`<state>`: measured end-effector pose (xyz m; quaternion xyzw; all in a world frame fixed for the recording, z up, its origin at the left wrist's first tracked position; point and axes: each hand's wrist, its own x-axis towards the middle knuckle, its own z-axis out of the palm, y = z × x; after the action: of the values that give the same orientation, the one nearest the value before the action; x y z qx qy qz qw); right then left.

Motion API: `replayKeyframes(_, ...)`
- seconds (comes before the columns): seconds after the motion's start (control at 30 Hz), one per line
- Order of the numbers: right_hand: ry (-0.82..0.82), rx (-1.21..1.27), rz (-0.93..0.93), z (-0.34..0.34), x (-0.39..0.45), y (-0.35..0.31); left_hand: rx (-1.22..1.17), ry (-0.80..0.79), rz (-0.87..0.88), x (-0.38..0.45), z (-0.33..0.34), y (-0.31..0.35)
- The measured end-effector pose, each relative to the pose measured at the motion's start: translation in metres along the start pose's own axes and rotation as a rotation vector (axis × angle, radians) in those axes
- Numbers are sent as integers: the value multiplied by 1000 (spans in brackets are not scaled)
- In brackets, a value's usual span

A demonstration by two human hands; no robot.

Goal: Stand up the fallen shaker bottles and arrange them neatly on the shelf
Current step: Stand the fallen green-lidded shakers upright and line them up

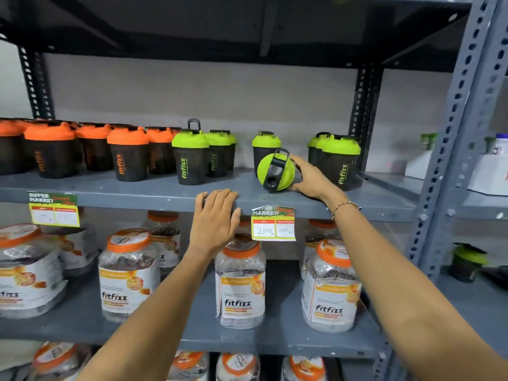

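Note:
One green-lidded shaker bottle (275,171) lies on its side on the grey shelf (154,192), its lid facing me. My right hand (309,176) wraps around its body from the right. My left hand (215,218) rests flat on the shelf's front edge and holds nothing. Upright green-lidded shakers (191,156) stand left of the fallen one, another (265,145) stands right behind it, and a cluster (339,160) is at the right. Orange-lidded shakers (127,155) stand in rows on the left half.
Large fitfizz jars (240,284) with orange lids fill the shelf below and the one under it. A price tag (273,225) hangs from the shelf edge beside my left hand. The slotted upright post (450,149) borders the right side, and a neighbouring rack holds another green-lidded shaker (467,261).

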<state>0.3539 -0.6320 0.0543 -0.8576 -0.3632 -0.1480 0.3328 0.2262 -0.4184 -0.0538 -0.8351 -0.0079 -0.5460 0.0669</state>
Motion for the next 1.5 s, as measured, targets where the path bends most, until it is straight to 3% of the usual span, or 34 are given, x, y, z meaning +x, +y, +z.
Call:
replayKeyframes(0.5,47,-209,-273,22,20,-19,17,-18,23,-1,2,-5)
replayKeyframes(0.6,94,-91,-193,25,24,-18,-4,-40,23,0,0,-6)
replayKeyframes(0.7,136,287,-44,23,26,-19,-28,-74,49,0,-4,-9)
replayKeyframes(0.8,104,608,86,23,29,-24,-22,-60,59,0,-5,-13)
replayKeyframes(0.93,9,776,193,25,35,-27,51,-28,-32,-3,-10,-23)
replayKeyframes(1.5,-128,776,267,37,40,-27,5,44,27,15,-17,-34)
